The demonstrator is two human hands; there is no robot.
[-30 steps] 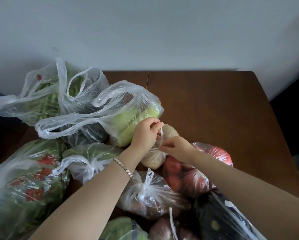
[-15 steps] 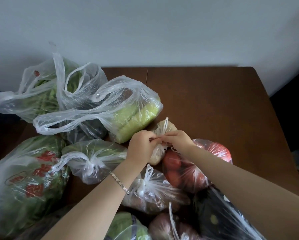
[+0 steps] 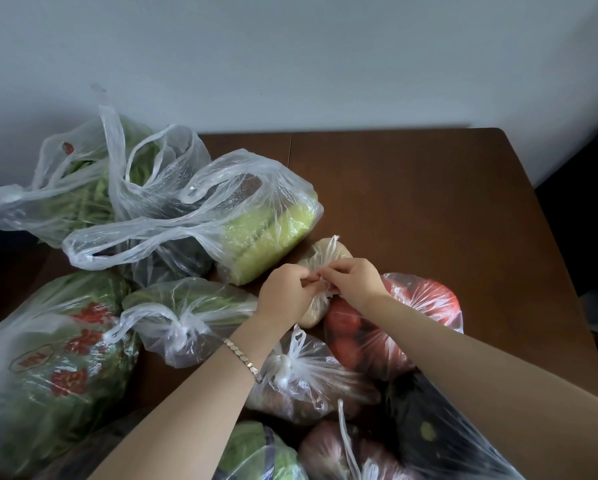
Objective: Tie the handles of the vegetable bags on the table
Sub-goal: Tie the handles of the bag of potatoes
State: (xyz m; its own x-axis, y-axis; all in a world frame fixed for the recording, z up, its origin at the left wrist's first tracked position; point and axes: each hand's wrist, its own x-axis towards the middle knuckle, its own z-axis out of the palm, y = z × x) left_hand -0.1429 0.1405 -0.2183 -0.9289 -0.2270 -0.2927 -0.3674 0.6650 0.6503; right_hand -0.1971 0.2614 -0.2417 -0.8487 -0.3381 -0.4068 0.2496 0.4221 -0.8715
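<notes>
A small clear bag of pale brown vegetables [image 3: 320,258] lies at the middle of the brown table [image 3: 446,209]. My left hand [image 3: 287,296] and my right hand [image 3: 354,284] meet just above it, each pinching a thin white handle strip of that bag. One loose handle end [image 3: 332,245] sticks up behind my fingers. The knot area between my fingertips is partly hidden.
Bags with loose handles lie at the back left: green beans [image 3: 83,188] and a pale green vegetable [image 3: 266,230]. Knotted bags sit nearer: greens [image 3: 186,317], a brown-filled one [image 3: 301,375], tomatoes [image 3: 411,317]. A printed bag [image 3: 48,375] is at the left. The table's right half is bare wood.
My left hand has come down from a raised pull, and both hands have closed in together low over the small bag, drawing its handles tight.
</notes>
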